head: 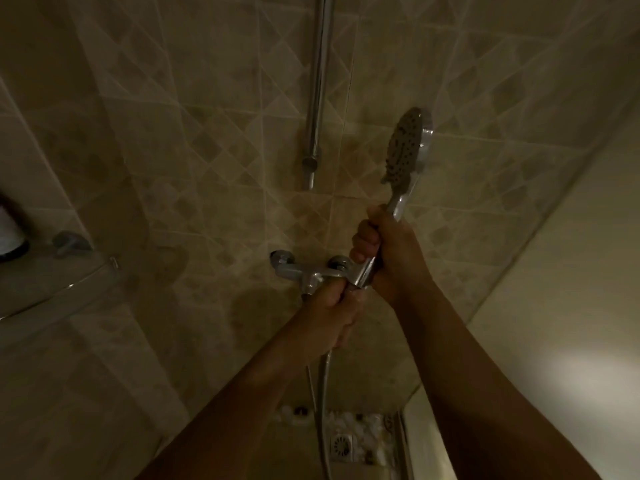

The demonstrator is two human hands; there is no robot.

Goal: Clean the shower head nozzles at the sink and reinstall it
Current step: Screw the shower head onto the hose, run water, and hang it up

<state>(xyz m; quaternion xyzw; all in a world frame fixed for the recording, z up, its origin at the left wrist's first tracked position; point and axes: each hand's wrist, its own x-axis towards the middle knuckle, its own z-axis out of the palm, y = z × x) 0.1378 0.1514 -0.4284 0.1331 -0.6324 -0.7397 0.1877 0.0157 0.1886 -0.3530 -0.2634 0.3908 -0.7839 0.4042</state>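
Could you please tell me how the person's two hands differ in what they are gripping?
The right hand wraps the shower head handle, higher up. The left hand sits lower, closed around the hose joint beneath that handle. Both are closed fists in front of the tap.

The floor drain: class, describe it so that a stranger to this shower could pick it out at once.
Start at the chrome mixer tap on the tiled wall and follow the hose straight down to the floor. There, among pale pebbles, sits the floor drain: the only square, slotted white grate.
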